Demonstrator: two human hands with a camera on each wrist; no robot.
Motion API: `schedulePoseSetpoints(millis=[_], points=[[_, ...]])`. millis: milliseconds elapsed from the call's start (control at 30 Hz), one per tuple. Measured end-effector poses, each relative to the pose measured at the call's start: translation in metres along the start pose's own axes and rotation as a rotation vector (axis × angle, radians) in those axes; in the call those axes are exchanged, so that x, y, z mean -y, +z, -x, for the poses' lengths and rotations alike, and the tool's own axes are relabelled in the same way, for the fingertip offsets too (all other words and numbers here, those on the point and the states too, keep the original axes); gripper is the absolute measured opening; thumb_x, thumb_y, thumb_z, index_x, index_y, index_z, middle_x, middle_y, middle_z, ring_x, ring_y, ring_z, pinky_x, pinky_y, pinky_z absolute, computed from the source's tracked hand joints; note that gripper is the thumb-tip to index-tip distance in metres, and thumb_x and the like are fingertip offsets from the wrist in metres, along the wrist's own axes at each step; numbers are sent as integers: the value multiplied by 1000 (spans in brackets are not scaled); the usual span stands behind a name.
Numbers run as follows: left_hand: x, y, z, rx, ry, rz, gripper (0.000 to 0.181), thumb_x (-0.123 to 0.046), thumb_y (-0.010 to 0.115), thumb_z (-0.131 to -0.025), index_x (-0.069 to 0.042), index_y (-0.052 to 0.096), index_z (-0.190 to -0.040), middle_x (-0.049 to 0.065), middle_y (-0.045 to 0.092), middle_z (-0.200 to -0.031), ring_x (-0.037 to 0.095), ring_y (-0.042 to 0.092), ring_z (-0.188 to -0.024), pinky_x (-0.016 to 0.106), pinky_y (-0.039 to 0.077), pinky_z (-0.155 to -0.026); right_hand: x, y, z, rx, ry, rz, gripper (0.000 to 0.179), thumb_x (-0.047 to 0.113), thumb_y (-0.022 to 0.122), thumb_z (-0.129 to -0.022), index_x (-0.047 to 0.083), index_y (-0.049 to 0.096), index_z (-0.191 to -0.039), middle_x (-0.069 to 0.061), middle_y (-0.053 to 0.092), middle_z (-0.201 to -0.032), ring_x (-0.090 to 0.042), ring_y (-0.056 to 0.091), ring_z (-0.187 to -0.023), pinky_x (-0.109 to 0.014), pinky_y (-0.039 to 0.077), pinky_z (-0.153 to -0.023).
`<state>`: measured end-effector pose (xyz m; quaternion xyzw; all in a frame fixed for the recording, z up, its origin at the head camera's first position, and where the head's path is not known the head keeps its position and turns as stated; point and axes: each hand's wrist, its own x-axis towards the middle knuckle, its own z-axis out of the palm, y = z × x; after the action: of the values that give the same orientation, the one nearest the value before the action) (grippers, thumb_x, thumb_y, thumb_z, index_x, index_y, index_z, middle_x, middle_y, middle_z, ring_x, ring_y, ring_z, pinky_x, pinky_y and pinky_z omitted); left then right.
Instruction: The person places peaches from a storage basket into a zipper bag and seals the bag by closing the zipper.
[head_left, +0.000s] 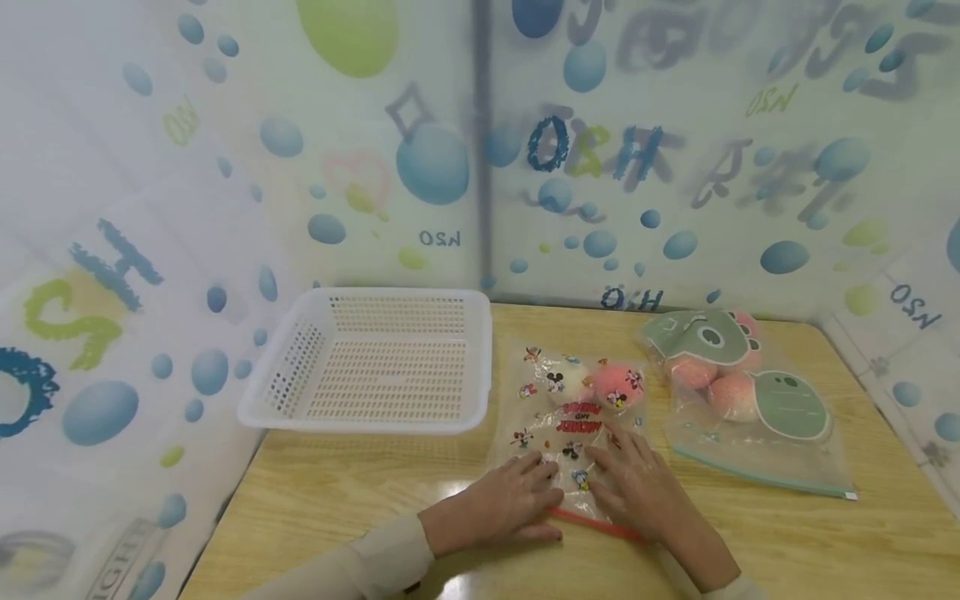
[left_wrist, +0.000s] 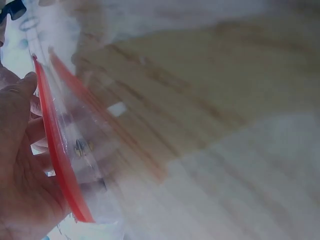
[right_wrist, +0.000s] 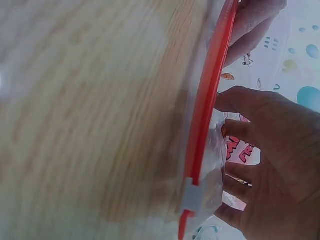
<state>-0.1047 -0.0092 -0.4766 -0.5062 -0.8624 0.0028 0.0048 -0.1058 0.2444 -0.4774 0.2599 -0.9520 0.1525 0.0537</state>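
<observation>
A clear zip bag (head_left: 540,425) with cartoon mouse prints lies flat on the wooden table (head_left: 360,475). Inside its far end sit a whitish ball (head_left: 567,385) and a pink ball (head_left: 618,387). Its red zip edge (head_left: 600,523) faces me. My left hand (head_left: 504,504) rests on the bag's near left part with fingers spread. On the near right part, my right hand (head_left: 637,483) touches the plastic with its fingers extended. A white slider (right_wrist: 192,195) shows at one end of the red zip (right_wrist: 212,80) in the right wrist view.
At the back left stands a white perforated basket (head_left: 390,379) with nothing in it. To the right lies another clear zip bag (head_left: 750,442) with green animal prints and a green zip, holding several pink balls (head_left: 731,398). A bubble-printed curtain (head_left: 637,208) rises behind the table.
</observation>
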Motion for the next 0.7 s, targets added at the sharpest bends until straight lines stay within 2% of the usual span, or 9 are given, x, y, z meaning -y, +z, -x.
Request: schedulePoseSetpoints(millis=[167,500,700], points=[[2,0,-4,-1,-7,13,54,-60,39,-104,-19,65,-128,14,51,-146,37,48,-134,48,42,-107,-3,1,-3,6,10,-19,39,27,72,-91,15,69,-128,-19,36,-157,-42,46,-131,-64,45,-97],[7,-1,-13,-16,-16,0,53,-63,44,-101,-20,68,-121,12,53,-142,33,48,-132,47,48,-101,-9,6,-10,0,42,-52,38,24,69,-92,12,68,-128,-21,34,-158,-45,43,-133,-64,41,-101],[3,4,-16,-65,25,-117,68,-76,44,-93,-19,69,-121,11,55,-136,33,53,-126,45,51,-97,-9,7,-4,1,56,-67,40,23,70,-91,10,66,-129,-23,31,-158,-46,40,-134,-66,41,-100]])
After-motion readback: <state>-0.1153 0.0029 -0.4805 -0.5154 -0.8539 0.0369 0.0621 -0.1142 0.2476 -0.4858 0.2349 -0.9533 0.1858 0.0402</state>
